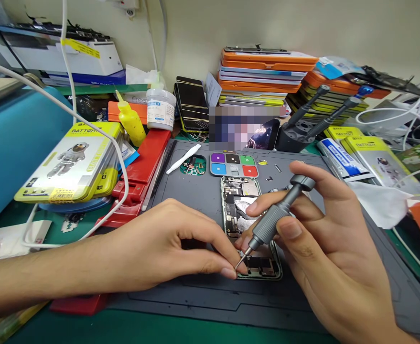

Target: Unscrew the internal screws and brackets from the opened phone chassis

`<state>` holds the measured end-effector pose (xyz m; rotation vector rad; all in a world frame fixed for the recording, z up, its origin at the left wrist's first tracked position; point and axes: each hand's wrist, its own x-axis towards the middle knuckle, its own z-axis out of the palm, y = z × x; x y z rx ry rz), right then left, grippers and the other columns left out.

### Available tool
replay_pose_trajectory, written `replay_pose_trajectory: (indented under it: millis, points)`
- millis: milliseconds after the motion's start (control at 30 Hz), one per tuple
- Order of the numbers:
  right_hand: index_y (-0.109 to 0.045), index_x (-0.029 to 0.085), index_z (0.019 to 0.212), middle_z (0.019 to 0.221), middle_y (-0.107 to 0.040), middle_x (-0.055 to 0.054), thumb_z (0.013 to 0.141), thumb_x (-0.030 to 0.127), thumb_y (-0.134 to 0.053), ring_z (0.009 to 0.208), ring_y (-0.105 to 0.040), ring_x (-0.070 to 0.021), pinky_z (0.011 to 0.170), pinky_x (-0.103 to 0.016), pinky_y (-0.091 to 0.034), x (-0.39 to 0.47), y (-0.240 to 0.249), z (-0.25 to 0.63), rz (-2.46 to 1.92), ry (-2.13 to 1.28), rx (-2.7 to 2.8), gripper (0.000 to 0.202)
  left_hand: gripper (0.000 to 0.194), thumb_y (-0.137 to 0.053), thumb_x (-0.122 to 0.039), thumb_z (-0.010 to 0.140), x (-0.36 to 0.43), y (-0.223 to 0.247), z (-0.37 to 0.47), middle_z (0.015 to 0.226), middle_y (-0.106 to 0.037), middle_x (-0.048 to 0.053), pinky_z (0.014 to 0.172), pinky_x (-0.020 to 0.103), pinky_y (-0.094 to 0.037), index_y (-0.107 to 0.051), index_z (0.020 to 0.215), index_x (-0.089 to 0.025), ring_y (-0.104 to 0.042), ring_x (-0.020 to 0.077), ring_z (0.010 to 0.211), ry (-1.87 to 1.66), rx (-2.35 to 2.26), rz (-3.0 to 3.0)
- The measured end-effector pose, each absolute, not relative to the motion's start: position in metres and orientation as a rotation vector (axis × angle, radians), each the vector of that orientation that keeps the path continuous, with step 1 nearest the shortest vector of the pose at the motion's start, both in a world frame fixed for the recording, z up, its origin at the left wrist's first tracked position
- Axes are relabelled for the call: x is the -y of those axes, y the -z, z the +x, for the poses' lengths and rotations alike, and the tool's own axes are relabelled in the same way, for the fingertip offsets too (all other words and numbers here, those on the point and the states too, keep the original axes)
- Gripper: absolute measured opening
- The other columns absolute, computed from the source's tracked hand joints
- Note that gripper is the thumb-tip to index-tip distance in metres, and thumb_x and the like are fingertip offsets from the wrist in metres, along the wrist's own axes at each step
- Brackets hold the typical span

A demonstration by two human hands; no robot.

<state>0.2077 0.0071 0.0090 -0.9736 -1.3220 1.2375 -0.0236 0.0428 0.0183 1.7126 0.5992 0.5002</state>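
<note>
An opened phone (pixel 243 191) lies on the grey work mat (pixel 202 200), its boards and inner parts bare. My right hand (pixel 324 239) grips a grey precision screwdriver (pixel 274 217), held tilted with its tip pointing down and left to the phone's near left corner. Right at that tip, my left hand (pixel 191 243) has its thumb and forefinger pinched together. Whatever is between those fingertips is too small to make out. The fingers of both hands cover part of the phone's middle and lower left edge.
Beyond the phone sits a screw tray with coloured squares (pixel 234 165), beside a white pry tool (pixel 184 159). A screwdriver stand (pixel 297 134) is at the back right. Battery boxes (pixel 70 160) and a red clamp-like tool (pixel 138 172) are at left. A white cable (pixel 118 153) loops there.
</note>
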Motion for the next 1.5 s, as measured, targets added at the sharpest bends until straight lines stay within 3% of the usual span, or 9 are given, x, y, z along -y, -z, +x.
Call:
replay_pose_trajectory:
  millis: [833,1500]
  points:
    - [-0.05,0.043,0.139,0.101,-0.077,0.0,0.104,0.031,-0.064,0.069,-0.077,-0.0175,0.06,-0.031,-0.071,-0.0076,-0.0108,0.2075,-0.949,-1.332,1.254,0.04,0.013,-0.073,-0.019,0.099,-0.0457,-0.0172,-0.0234,0.105,-0.084,0.0,0.089,0.013,-0.058,-0.083,0.106,-0.017,-0.079,0.0105,0.096,-0.492,-0.581,1.682]
    - [-0.051,0.043,0.139,0.101,-0.077,0.0,0.104,0.03,-0.063,0.07,-0.077,-0.0166,0.061,-0.029,-0.071,-0.0112,-0.0103,0.2056,-0.95,-1.346,1.249,0.04,0.014,-0.072,-0.021,0.1,-0.0446,-0.0185,-0.0223,0.106,-0.084,0.001,0.091,0.011,-0.057,-0.083,0.107,-0.015,-0.079,0.0105,0.098,-0.487,-0.566,1.701]
